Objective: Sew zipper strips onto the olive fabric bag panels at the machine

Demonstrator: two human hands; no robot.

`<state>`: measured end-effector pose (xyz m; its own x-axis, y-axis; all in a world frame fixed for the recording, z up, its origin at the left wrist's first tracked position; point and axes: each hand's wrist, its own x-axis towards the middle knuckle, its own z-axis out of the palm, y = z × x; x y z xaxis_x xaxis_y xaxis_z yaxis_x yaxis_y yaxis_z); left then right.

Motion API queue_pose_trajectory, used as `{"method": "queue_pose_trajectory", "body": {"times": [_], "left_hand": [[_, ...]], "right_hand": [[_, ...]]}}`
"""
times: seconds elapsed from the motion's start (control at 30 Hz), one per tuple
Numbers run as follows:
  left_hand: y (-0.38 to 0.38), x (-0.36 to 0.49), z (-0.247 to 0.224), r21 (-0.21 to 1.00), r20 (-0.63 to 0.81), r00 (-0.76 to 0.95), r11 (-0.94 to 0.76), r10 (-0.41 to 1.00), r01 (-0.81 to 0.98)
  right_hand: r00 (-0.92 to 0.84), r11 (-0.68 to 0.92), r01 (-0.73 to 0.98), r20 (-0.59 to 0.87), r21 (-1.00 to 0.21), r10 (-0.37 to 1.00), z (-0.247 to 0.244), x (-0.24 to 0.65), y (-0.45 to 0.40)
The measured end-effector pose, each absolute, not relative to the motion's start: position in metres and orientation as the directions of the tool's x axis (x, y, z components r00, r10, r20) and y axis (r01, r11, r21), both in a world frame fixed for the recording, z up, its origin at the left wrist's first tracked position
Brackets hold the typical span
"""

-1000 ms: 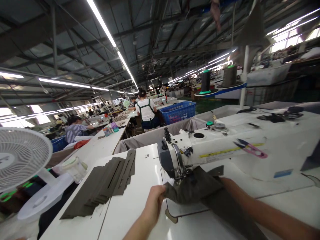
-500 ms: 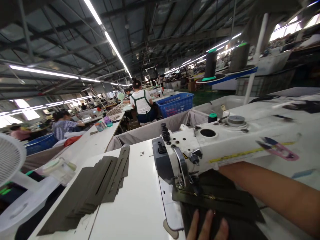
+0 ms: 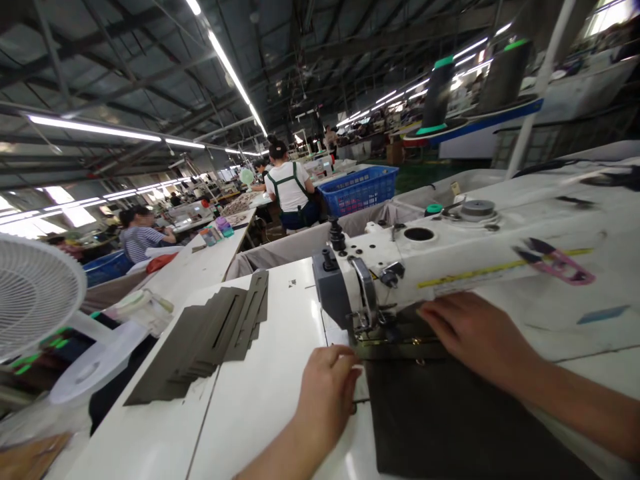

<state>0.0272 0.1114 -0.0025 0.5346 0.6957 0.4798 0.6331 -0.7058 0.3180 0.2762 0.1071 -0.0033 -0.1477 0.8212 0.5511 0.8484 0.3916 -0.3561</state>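
A dark olive fabric panel [image 3: 440, 413] lies flat on the machine bed and runs off the bottom of the view. Along its upper edge is a zipper [image 3: 395, 342] with brass-coloured parts, passing beneath the presser-foot area of the white sewing machine [image 3: 445, 257]. My left hand [image 3: 327, 387] is just left of the needle area, beside the fabric's left edge. Its fingers are curled together, and whatever is in them is hidden. To the right of the presser foot, my right hand [image 3: 475, 333] has its fingertips closed on the dark fabric behind the zipper.
Slotted dark fabric pieces [image 3: 200, 340] lie fanned out left on the white table [image 3: 260, 413]. A white fan [image 3: 40, 300] stands at far left. Pink-handled snips [image 3: 560, 263] rest on the machine. Behind are a blue basket [image 3: 357, 190], thread cones [image 3: 437, 97] and seated people.
My left hand has left the fabric's front and moved beside the needle area, fingers curling. My right hand has come into view at the fabric's back edge. The panel now lies flatter.
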Motion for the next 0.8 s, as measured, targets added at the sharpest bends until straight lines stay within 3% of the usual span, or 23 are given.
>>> {"method": "queue_pose_trajectory", "body": {"times": [0.13, 0.2, 0.4, 0.6, 0.8], "left_hand": [[0.128, 0.027, -0.019, 0.136, 0.497, 0.636, -0.776, 0.591, 0.615], [0.129, 0.030, -0.024, 0.085, 0.469, 0.677, -0.793, 0.566, 0.604], [0.128, 0.036, -0.015, 0.083, 0.347, 0.683, -0.746, 0.643, 0.660], [0.139, 0.037, 0.003, 0.128, 0.328, 0.608, -0.672, 0.723, 0.730], [0.132, 0.038, -0.009, 0.125, 0.352, 0.628, -0.700, 0.694, 0.704]], "right_hand": [[-0.500, 0.640, 0.761, 0.534, -0.105, 0.682, -0.031, 0.243, 0.038], [-0.568, 0.678, 0.731, 0.490, -0.069, 0.661, -0.036, 0.236, 0.020], [-0.488, 0.635, 0.744, 0.478, -0.210, 0.730, -0.019, 0.233, 0.042], [-0.348, 0.454, 0.870, 0.411, -0.192, 0.843, -0.011, 0.209, 0.085], [-0.392, 0.501, 0.847, 0.427, -0.177, 0.815, -0.025, 0.203, 0.087]]}}
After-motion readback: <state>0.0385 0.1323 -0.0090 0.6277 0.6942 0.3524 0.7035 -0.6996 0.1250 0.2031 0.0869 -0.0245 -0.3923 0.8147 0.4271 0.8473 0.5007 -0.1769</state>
